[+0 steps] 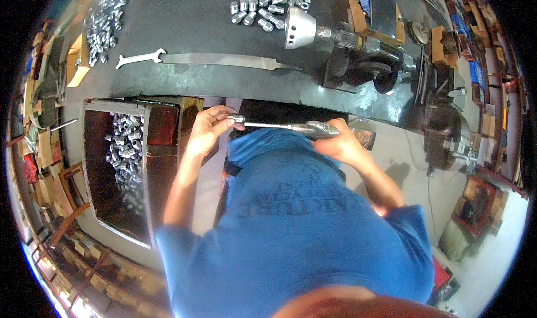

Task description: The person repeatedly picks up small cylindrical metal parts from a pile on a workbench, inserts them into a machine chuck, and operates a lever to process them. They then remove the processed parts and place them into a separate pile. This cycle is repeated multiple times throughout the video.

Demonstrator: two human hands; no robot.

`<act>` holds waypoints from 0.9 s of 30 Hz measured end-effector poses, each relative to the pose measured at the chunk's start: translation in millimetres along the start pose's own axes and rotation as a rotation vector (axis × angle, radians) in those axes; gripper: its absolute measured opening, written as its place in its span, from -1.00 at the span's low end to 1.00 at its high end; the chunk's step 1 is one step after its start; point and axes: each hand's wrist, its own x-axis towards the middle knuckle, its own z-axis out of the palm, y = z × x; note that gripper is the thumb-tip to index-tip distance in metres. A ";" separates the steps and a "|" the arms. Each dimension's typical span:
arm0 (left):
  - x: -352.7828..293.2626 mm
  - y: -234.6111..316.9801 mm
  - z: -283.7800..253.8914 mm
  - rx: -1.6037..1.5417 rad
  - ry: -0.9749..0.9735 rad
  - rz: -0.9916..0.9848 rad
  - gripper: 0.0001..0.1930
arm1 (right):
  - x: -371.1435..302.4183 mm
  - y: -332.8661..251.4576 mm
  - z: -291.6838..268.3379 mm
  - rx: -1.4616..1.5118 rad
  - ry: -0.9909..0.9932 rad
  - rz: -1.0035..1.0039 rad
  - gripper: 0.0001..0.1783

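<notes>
In front of my waist, my right hand (334, 141) is closed round the wide silvery body of a metal tool with a long thin shaft (271, 126); its exact kind is unclear. The shaft points left toward a small shiny metal fitting (237, 118). My left hand (210, 128) pinches this fitting between thumb and fingers at the shaft's tip. Whether the tip sits inside the fitting is too small to tell. To the left of my left forearm stands a dark drawer-like box (162, 170) with many similar fittings (126, 144) in it.
On the dark bench (184, 24) lie an open-ended wrench (141, 58), a long flat file (218, 60) and two groups of fittings, one at far left (106, 24), one at far middle (271, 5). A machine with a silver conical head (300, 28) stands right. Crowded shelves line both sides.
</notes>
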 end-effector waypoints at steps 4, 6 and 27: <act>1.0 -6.3 3.3 0.018 0.054 -0.012 -0.79 | -0.9 -3.1 -0.6 0.003 0.039 0.092 -0.87; 3.5 -8.1 1.0 0.083 0.081 -0.038 -0.79 | 1.4 -4.4 -4.2 -0.045 0.046 0.023 -0.86; 73.2 143.0 48.3 0.009 0.046 0.524 -0.79 | 27.3 -1.9 26.5 0.039 -0.134 0.081 -0.39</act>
